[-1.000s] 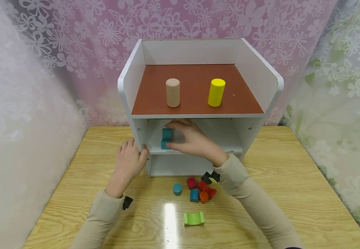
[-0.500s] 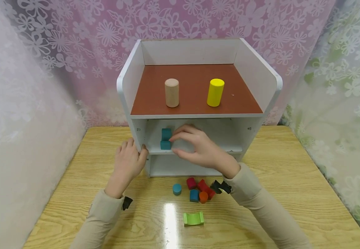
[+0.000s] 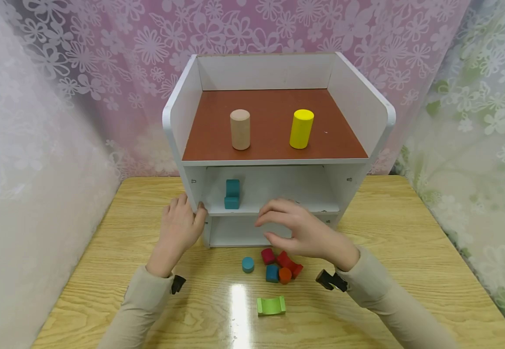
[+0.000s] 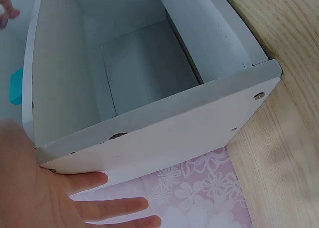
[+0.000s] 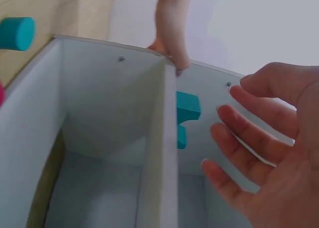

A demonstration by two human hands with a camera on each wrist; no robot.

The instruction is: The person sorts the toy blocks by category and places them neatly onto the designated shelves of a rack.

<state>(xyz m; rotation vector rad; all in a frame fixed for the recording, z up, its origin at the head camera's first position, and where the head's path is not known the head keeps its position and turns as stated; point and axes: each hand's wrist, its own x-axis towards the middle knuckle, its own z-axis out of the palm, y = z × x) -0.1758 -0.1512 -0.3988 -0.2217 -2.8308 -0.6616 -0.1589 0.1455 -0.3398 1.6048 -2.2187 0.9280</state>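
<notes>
A teal block [image 3: 232, 195] with a curved notch stands on end on the middle shelf, toward its left side. My right hand [image 3: 305, 230] is apart from it, held in front of the shelves to its right, with loosely curved fingers and nothing between them. The teal block [image 5: 188, 106] shows beyond the shelf edge in the right wrist view. My left hand [image 3: 182, 223] holds the left side panel of the white shelf unit [image 3: 357, 165]. Its thumb hooks over the front edge, while its fingers [image 4: 114, 208] lie straight along the outside.
On the brown top stand a plain wooden cylinder [image 3: 240, 130] and a yellow cylinder [image 3: 301, 129]. Several small blocks lie before the unit, among them a light-blue cylinder [image 3: 247, 264], a red notched block [image 3: 289, 263] and an orange cylinder [image 3: 285, 276]. A green arched block [image 3: 271, 306] lies nearer.
My right hand has let go of the teal block and drawn back to the right and toward me, out of the shelf. The teal block stays standing there. My left hand keeps its place.
</notes>
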